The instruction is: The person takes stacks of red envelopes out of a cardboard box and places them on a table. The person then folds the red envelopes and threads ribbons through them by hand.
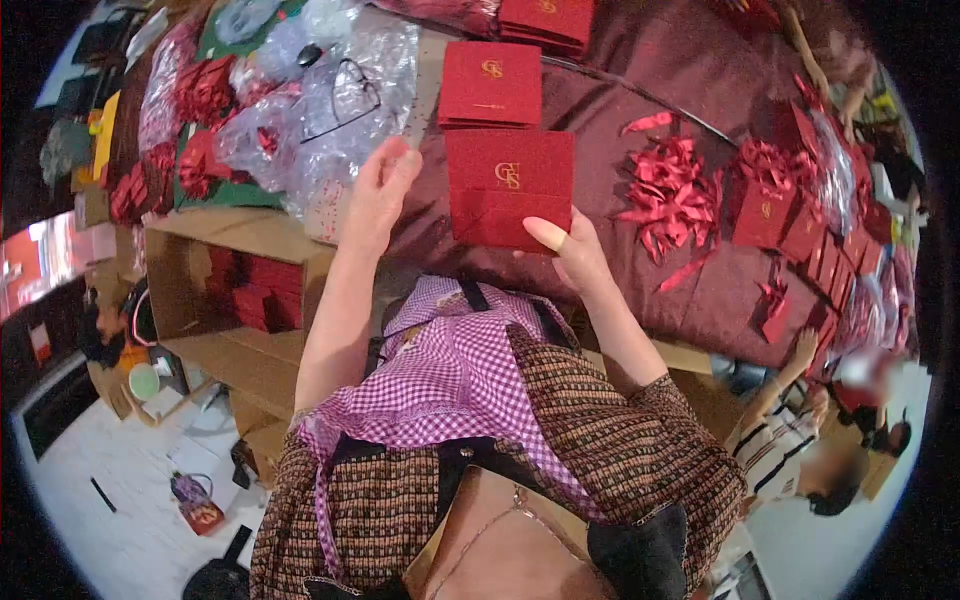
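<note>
A flat red card folder with a gold monogram is upright in front of me, with a fold line across its middle. My right hand grips its lower right corner, the thumb laid over the front and wearing a pale yellow cover. My left hand is raised to the left of the folder, apart from it, thumb and fingers separated and nothing visible in them. Just beyond the held folder lies a stack of matching red folders, and more red pieces sit behind that.
Red ribbon bows are piled on the dark red tablecloth. Clear plastic bags with eyeglasses on them lie left. An open cardboard box holds red items. Another person's arm reaches in at right.
</note>
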Demonstrator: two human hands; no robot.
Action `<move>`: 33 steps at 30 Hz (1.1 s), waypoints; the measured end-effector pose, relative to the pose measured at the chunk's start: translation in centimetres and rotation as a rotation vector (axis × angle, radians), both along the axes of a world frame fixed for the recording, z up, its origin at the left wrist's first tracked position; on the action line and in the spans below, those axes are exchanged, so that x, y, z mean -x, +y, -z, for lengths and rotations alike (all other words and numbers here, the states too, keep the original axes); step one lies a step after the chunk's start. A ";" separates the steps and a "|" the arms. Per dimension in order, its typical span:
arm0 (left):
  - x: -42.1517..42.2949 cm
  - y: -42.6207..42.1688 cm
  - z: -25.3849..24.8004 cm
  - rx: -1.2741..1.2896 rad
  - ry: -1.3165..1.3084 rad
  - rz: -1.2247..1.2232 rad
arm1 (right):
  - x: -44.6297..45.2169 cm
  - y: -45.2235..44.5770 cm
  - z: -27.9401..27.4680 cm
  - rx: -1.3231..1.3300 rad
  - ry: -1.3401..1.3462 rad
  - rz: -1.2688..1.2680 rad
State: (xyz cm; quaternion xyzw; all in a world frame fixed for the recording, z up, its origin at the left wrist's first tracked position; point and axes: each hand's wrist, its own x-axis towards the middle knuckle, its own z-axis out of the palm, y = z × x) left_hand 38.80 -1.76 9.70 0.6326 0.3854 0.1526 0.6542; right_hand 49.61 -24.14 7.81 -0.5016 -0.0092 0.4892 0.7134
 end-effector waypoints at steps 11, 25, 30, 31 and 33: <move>5.4 -1.8 0.1 0.271 -0.255 -0.087 | 0.6 6.8 3.7 0.187 -0.162 -0.148; 16.1 -0.2 -5.6 -1.037 0.042 0.009 | 15.2 18.6 -8.2 -0.139 -0.538 -0.254; 28.4 7.3 -5.8 -1.031 -0.002 -0.455 | 20.2 23.8 -9.9 -0.145 -0.426 -0.476; 31.1 8.3 -5.5 -0.831 -0.055 -0.563 | 21.8 24.8 -10.5 -0.115 -0.481 -0.567; 36.0 9.4 -5.6 -0.174 -0.248 -0.579 | 24.6 27.3 -9.6 -0.171 -0.413 -0.732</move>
